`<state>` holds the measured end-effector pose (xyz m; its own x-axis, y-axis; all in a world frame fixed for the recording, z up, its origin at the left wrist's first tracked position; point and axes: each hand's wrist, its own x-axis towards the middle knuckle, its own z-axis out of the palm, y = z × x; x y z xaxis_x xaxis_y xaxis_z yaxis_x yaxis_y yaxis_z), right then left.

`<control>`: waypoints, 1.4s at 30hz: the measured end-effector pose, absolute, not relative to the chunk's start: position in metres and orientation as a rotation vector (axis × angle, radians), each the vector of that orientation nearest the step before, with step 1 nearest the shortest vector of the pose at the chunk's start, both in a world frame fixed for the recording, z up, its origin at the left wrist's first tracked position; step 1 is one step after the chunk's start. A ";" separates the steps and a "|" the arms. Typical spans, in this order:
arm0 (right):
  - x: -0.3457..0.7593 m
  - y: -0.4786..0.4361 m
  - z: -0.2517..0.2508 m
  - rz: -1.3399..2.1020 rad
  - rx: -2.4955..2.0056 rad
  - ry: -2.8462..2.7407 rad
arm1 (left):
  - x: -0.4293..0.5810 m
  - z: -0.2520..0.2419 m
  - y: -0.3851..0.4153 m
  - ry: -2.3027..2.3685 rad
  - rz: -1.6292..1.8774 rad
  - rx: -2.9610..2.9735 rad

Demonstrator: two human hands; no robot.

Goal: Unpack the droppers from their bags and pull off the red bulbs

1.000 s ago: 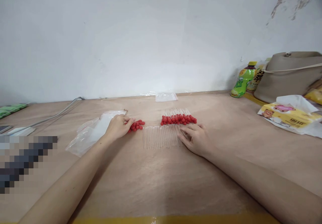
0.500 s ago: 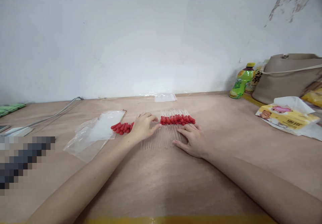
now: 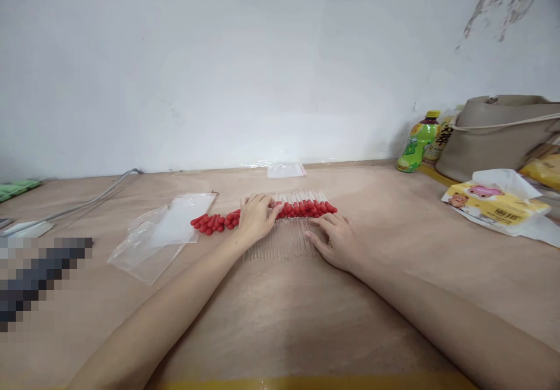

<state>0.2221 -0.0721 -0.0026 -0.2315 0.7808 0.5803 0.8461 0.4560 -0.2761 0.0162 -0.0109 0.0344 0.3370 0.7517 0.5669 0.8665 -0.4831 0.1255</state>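
Note:
A row of red rubber bulbs [image 3: 308, 208] lies across the middle of the table, joined by more red bulbs [image 3: 214, 222] at its left. Thin clear tubes [image 3: 280, 241] extend side by side toward me from the row, and pale tube ends [image 3: 301, 196] show behind it. My left hand [image 3: 257, 215] covers the row's middle, its fingers bent and its thumb and forefinger closed around a red bulb, partly hidden. Over the right-hand tubes rests my right hand [image 3: 336, 239], thumb and fingers apart, its fingertips just below the bulbs.
Clear plastic bags [image 3: 161, 232] lie to the left, and another small bag [image 3: 286, 170] is by the wall. A grey cable [image 3: 94, 197] runs at far left. On the right stand a green bottle [image 3: 417, 145], a tissue pack [image 3: 494, 203] and a beige handbag [image 3: 494, 139].
My left hand has shifted slightly right, and its thumb and forefinger have drawn together at the bulbs. More red bulbs show to its left. My right hand has barely moved.

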 end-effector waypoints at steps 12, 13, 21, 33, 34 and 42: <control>0.225 -0.073 0.000 -0.224 -1.087 -1.885 | -0.034 0.021 -0.073 -1.082 -1.059 -2.449; 0.225 -0.074 0.001 -0.247 -1.057 -1.925 | -0.036 0.020 -0.076 -1.041 -1.051 -2.491; 0.219 -0.079 0.003 -0.304 -0.797 -2.231 | -0.031 0.018 -0.082 -0.859 -1.062 -2.638; 0.205 -0.085 0.005 -0.300 -0.698 -2.219 | -0.012 0.019 -0.079 -0.710 -0.966 -2.711; 0.204 -0.085 0.005 -0.291 -0.700 -2.229 | -0.011 0.018 -0.079 -0.687 -0.968 -2.705; 0.201 -0.084 0.004 -0.250 -0.676 -2.255 | -0.007 0.015 -0.081 -0.617 -0.987 -2.616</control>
<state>0.2009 -0.0844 0.0040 -0.5749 0.3923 0.7181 0.5401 0.8412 -0.0273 -0.0069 -0.0813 0.0148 0.6756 0.2916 0.6771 0.4809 -0.8704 -0.1050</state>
